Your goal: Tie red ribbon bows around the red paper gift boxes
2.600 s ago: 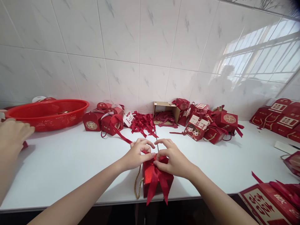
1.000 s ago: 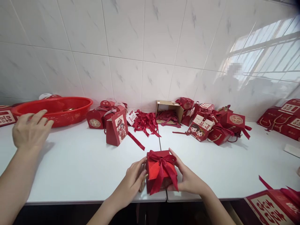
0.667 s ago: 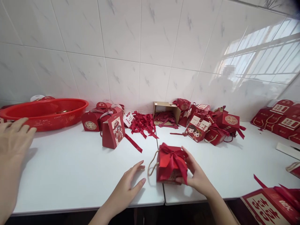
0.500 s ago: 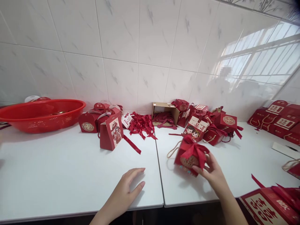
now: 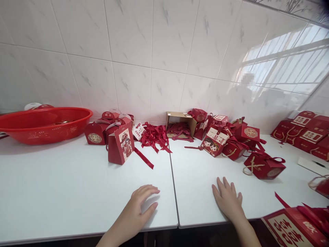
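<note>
My left hand (image 5: 141,207) hovers low over or rests on the white table (image 5: 64,192), fingers and thumb apart, holding nothing. On the right half of the table, my right hand (image 5: 228,199) has its fingers spread and is also without anything in it. Beyond it to the right sits a red gift box (image 5: 266,166) with a ribbon and a beige cord handle, apart from the fingers. A tall red gift box (image 5: 120,145) with a printed picture stands ahead of my left hand, a strip of red ribbon (image 5: 144,157) trailing from its side.
A red plastic basket (image 5: 46,125) stands at far left. By the wall lie a heap of red ribbon bows (image 5: 155,135), an open cardboard box (image 5: 192,125) and several piled red boxes (image 5: 214,140). A large red box (image 5: 293,226) is at the near right edge.
My right hand has let go of the beribboned red box, which now sits further right, and the hand has drawn back with fingers spread. My left hand stays about where it was.
</note>
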Demonstrator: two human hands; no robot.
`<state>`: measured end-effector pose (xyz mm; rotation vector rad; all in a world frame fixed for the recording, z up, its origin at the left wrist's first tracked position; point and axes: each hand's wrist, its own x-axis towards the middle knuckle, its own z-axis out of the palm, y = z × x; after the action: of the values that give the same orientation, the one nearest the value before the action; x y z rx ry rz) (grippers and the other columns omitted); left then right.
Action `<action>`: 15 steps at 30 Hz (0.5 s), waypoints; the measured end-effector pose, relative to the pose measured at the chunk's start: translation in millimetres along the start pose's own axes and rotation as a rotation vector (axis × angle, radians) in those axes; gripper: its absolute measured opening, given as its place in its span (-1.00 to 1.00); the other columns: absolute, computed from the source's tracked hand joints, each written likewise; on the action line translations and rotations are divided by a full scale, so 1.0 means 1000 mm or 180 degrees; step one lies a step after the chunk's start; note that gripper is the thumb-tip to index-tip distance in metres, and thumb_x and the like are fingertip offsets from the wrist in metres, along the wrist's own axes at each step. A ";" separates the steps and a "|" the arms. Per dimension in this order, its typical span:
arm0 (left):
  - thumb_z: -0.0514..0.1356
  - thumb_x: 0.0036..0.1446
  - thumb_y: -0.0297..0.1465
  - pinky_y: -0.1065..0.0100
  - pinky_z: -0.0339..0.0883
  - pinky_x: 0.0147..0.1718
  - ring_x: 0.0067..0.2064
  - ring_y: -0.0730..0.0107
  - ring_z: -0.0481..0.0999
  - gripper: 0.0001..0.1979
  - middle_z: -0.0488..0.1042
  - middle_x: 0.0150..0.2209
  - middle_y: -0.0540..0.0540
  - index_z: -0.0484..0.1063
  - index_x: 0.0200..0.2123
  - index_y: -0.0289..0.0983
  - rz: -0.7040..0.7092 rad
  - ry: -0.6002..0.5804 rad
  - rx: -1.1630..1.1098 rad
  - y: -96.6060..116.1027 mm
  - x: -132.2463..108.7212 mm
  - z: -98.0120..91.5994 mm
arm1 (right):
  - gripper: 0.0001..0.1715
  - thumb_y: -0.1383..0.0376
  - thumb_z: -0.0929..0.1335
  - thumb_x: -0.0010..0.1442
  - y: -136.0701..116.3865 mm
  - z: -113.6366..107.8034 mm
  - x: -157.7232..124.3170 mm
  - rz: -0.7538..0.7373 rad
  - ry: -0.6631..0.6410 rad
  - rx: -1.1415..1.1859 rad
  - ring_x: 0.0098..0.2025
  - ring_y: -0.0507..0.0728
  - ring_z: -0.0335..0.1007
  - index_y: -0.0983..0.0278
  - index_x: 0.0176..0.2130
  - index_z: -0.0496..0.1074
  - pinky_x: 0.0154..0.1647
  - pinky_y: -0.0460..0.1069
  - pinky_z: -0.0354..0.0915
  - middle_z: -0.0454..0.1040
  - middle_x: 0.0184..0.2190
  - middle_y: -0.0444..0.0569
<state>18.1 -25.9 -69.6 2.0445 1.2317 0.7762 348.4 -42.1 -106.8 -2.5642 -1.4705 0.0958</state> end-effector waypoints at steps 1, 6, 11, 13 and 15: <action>0.10 0.16 -0.24 0.07 0.24 0.15 0.17 0.11 0.32 -0.70 0.40 0.09 -0.08 0.46 -0.04 -0.05 -0.0008 -0.0031 -0.0001 0.001 0.000 -0.001 | -0.32 0.08 0.05 0.28 -0.008 -0.001 -0.005 -0.0001 -0.0073 -0.0147 0.33 0.49 -0.23 0.33 0.27 0.11 0.20 0.40 -0.14 -0.04 0.33 0.21; 0.09 0.13 -0.38 0.07 0.17 0.19 0.18 0.14 0.29 -0.70 0.38 0.10 -0.07 0.46 -0.07 -0.07 -0.0111 -0.0200 -0.0139 0.007 0.000 -0.004 | -0.35 0.22 0.03 0.32 -0.062 -0.017 -0.038 -0.0926 -0.0827 -0.0419 0.36 0.43 -0.46 0.31 0.34 -0.12 0.27 0.35 -0.27 -0.28 0.37 0.17; 0.06 0.01 -0.55 0.10 0.14 0.19 0.16 0.17 0.32 -0.60 0.40 0.07 -0.08 0.46 -0.10 -0.12 -0.0105 -0.0195 -0.0410 0.005 -0.001 -0.003 | -0.28 0.26 0.05 0.29 -0.112 -0.049 -0.056 -0.1901 -0.1356 -0.0571 0.36 0.43 -0.51 0.58 0.32 -0.21 0.29 0.29 -0.22 -0.38 0.35 0.29; 0.08 0.03 -0.51 0.13 0.22 0.14 0.11 0.19 0.38 -0.64 0.43 0.04 -0.10 0.42 -0.08 -0.16 -0.0068 0.0108 -0.0554 0.003 0.008 -0.016 | -0.29 0.31 0.13 0.24 -0.127 -0.066 -0.051 -0.2070 -0.1371 -0.0877 0.32 0.50 -0.17 0.67 0.26 -0.02 0.24 0.30 -0.08 -0.13 0.30 0.48; 0.12 0.08 -0.40 0.16 0.32 0.05 0.04 0.19 0.43 -0.69 0.46 -0.02 -0.15 0.37 -0.07 -0.21 -0.0060 0.0854 -0.0610 0.008 0.025 -0.044 | -0.45 0.36 0.20 0.18 -0.139 -0.083 -0.041 -0.2264 -0.1432 -0.0988 0.11 0.47 0.29 0.58 0.12 0.30 0.09 0.27 0.16 0.27 0.12 0.48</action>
<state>-0.5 2.6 -32.1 1.8142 1.2633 1.1427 221.9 -19.1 -0.1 -2.1293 -2.6605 0.3844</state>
